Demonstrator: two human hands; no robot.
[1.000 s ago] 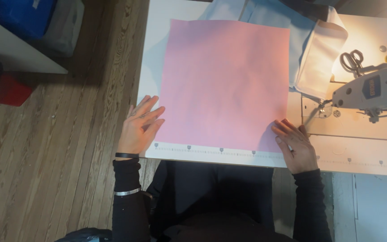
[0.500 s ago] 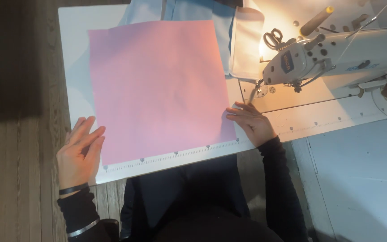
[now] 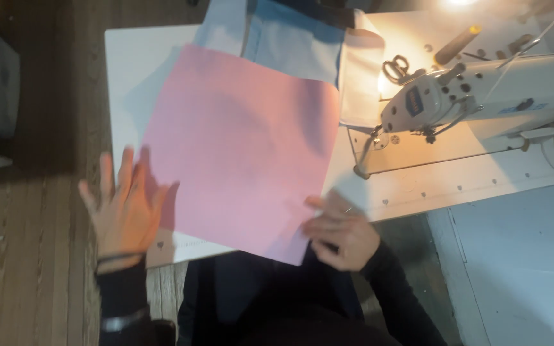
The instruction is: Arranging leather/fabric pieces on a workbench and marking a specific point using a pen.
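Head cam looks steeply down, close over sewing table (image 3: 129, 77) (only one view).

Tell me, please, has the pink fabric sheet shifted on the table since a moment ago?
Yes. The pink fabric sheet has turned and slid toward the person: its near corner now overhangs the white table's front edge, where before it lay square, inside that edge.

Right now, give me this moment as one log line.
left hand: flat, beside pink fabric | right hand: on fabric's near corner | sewing machine: right
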